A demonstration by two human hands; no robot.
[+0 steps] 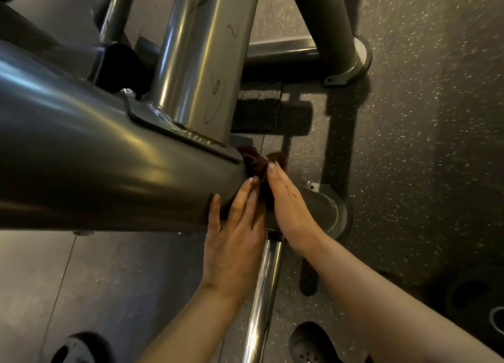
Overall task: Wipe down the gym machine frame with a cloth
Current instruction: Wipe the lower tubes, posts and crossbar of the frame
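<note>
A thick grey frame tube of the gym machine slants from the upper left down to a floor foot at the right. A dark reddish-brown cloth is bunched against the tube's lower end. My right hand presses the cloth against the tube with straight fingers; most of the cloth is hidden under it. My left hand lies flat on the tube just left of the cloth, fingers spread and straight.
An upright steel post is welded to the tube through a plate. A chrome bar runs down between my forearms. The base foot and another foot stand on speckled rubber flooring. My shoes show at the bottom.
</note>
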